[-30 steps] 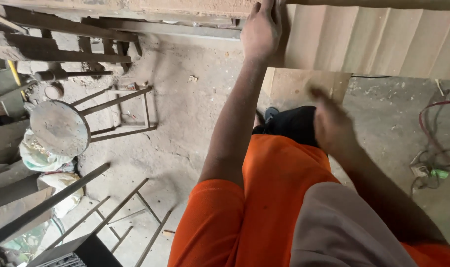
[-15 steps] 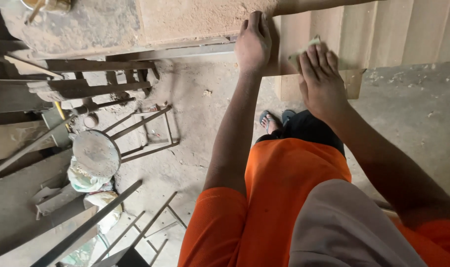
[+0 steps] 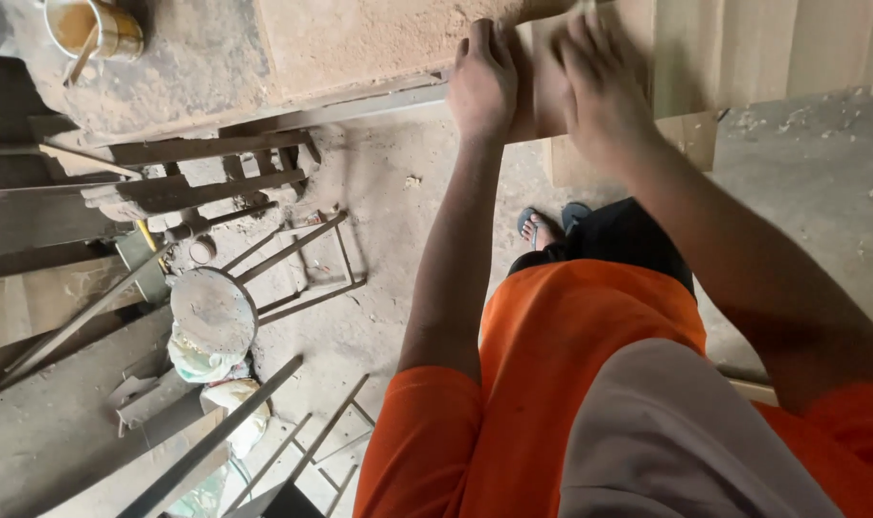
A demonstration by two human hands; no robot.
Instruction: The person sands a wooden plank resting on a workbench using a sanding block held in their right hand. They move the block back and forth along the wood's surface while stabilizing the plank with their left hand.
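The ribbed wooden panel lay across the top right of the frame, its end overhanging the bench. The left hand pressed flat, fingers together, on that end; the right hand was blurred, flat on the wood, its contents untellable. A slip could skin knuckles, or tip the panel onto the sandalled foot.

We see no labels, signs or screens. The only packages we find are two pale, crumpled sacks on the floor at the near left, under a round stool.
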